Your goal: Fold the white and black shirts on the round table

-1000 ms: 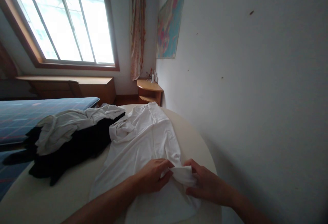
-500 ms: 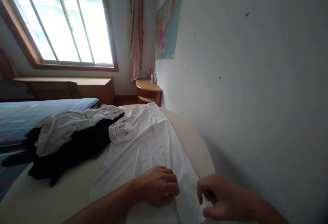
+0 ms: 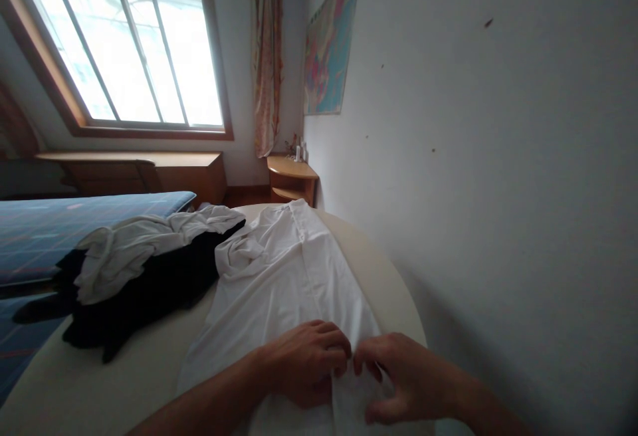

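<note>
A white garment (image 3: 279,283) lies stretched lengthwise over a round cream table (image 3: 393,283), with small wrinkles and a bunched part at its far left. My left hand (image 3: 312,363) rests on its near part, fingers curled down against the cloth; what they hold, if anything, is hidden. Close beside it on the right, my right hand (image 3: 399,376) is over the garment's right part, thumb and fingers apart in a loose curve, its fingertips near my left hand's.
Black clothing (image 3: 164,283) and a crumpled pale garment (image 3: 119,250) lie at the table's left. Beyond are a blue checked mattress (image 3: 90,223), a wooden desk (image 3: 184,170) and a corner shelf (image 3: 292,169). A bare wall (image 3: 473,190) runs along the right.
My right hand has moved left, nearer to my left hand. My left hand has stayed about where it was. The view has shifted slightly.
</note>
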`<state>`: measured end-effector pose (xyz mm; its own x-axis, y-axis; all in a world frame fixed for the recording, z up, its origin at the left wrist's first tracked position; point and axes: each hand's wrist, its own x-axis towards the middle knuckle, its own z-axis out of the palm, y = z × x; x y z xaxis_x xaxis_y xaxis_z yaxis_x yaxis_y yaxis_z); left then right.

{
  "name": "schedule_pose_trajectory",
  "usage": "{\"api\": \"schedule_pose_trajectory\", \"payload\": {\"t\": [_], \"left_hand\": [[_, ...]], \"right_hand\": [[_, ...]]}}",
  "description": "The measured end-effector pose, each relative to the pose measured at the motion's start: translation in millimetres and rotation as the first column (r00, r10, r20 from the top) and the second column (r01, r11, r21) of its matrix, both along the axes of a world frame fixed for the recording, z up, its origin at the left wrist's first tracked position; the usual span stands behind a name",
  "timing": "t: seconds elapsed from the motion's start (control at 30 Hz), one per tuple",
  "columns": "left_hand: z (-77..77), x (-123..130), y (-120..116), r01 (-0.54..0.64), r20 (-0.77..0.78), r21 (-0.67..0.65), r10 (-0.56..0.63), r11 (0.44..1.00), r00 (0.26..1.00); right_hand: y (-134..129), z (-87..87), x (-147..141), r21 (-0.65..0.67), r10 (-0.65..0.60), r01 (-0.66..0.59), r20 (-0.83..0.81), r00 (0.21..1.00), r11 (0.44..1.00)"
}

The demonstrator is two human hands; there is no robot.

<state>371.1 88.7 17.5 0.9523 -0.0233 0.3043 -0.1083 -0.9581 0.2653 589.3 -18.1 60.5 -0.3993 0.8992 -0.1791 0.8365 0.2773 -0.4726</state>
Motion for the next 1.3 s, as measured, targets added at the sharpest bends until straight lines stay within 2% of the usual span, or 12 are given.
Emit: {"api": "schedule_pose_trajectory", "payload": {"t": [0.17,0.27,0.43,0.53,0.63,0.7,0.8,0.9,0.97,1.07,1.17,1.3], "left_hand": [[-3.4,0,2,0.019,-0.017,0.034,-0.018,0.999,1.000],[-1.8,0,1,0.026,-0.049,0.095,-0.021,0.995,0.999],[5.2,0,-1,0.140,-0.062,0.183,-0.130,0.973,0.990],[10.1,-1,-8,0.205,-0.073,0.181,-0.195,0.962,0.978],[10.1,-3,-22,0.215,-0.072,0.190,-0.205,0.958,0.976],[2.7,-3,-33,0.225,-0.072,0.229,-0.214,0.947,0.974],[-18.2,3,-49,0.213,-0.041,0.288,-0.210,0.933,0.977],[-33.2,11,-55,0.262,-0.041,0.274,-0.261,0.925,0.964],[-31.1,14,-52,0.292,-0.060,0.207,-0.286,0.934,0.956],[-14.7,11,-42,0.253,-0.066,0.128,-0.246,0.959,0.967],[-0.3,3,-33,0.215,-0.040,0.126,-0.212,0.968,0.976],[4.2,-7,-27,0.128,-0.043,0.071,-0.125,0.989,0.991]], "right_hand": [[18,-7.0,3,0.214,-0.081,0.099,-0.089,0.993,0.972],[27,-20.2,6,0.275,-0.062,0.083,-0.085,0.994,0.958],[29,-30.5,6,0.311,-0.060,0.084,-0.085,0.995,0.947],[25,-25.0,6,0.296,-0.054,0.084,-0.108,0.993,0.951],[21,-16.0,9,0.232,-0.030,0.059,-0.128,0.991,0.971],[18,-9.8,11,0.169,-0.021,0.042,-0.125,0.992,0.985],[18,-1.0,12,0.089,-0.026,0.034,-0.087,0.996,0.995],[23,6.0,7,0.053,-0.067,0.068,-0.019,0.998,0.996],[32,7.8,0,0.075,-0.112,0.108,0.040,0.993,0.991],[53,5.1,-10,0.155,-0.173,0.158,0.088,0.981,0.975],[83,-2.3,-18,0.230,-0.228,0.201,0.099,0.969,0.952],[130,-11.5,-27,0.356,-0.254,0.198,0.118,0.960,0.913]]}}
